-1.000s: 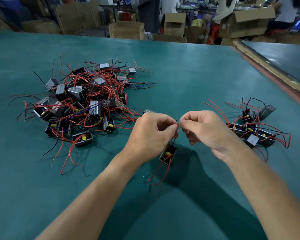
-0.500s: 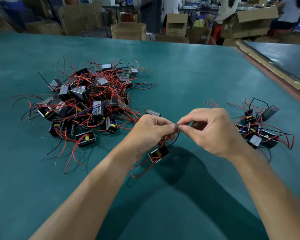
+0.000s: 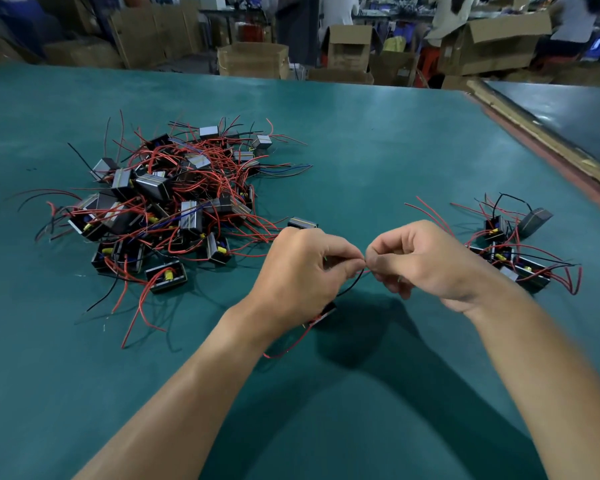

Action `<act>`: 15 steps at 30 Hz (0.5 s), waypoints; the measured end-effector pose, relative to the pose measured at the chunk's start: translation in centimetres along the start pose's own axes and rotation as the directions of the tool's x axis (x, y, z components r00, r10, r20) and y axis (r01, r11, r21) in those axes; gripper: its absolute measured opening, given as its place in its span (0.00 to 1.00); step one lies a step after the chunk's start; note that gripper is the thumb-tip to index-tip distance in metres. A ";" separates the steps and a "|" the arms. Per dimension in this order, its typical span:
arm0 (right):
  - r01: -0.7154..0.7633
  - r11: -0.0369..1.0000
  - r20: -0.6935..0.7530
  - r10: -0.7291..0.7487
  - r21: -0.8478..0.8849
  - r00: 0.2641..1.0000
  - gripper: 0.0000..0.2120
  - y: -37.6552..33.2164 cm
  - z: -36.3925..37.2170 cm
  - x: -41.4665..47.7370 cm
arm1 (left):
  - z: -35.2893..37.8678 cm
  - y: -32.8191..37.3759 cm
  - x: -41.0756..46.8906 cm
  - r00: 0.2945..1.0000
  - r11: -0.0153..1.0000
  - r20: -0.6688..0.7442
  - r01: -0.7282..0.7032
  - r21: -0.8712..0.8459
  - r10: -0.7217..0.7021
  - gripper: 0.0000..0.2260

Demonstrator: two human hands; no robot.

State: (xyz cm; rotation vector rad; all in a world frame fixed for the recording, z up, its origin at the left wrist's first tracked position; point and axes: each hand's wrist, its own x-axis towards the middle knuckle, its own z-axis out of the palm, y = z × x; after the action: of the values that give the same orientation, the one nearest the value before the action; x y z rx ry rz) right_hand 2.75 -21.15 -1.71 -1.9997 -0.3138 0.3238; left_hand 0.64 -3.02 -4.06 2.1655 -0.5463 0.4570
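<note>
**Wire Pinched Between Two Hands Over a Teal Bench**

The left hand point(image 3: 302, 271) and right hand point(image 3: 426, 261) met fingertip to fingertip above the teal table point(image 3: 378, 150). Both were curled and pinching a thin black wire point(image 3: 350, 285). The wire ran down to a small black component point(image 3: 326, 313), half hidden beneath the left wrist, with a red lead trailing from it. A large tangled pile point(image 3: 174, 202) of similar parts lay well to the left, and a smaller group point(image 3: 520, 247) lay to the right. Beyond the table's far edge stood open cardboard boxes point(image 3: 253, 60) and people at work. A second dark table point(image 3: 568, 112) adjoined on the right.
</note>
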 end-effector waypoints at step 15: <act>0.051 0.984 -0.298 0.003 0.171 0.955 0.10 -0.3 0.1 0.3 | 0.3 -0.2 0.1 0.996 0.991 -0.045 0.067 -0.116 -0.073 0.04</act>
State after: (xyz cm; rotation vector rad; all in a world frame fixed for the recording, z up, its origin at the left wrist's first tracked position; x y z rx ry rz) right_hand 3.00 -20.86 -1.49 -1.8352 -0.1132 0.0298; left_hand 0.86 -3.18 -4.26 2.0510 -0.4569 0.4297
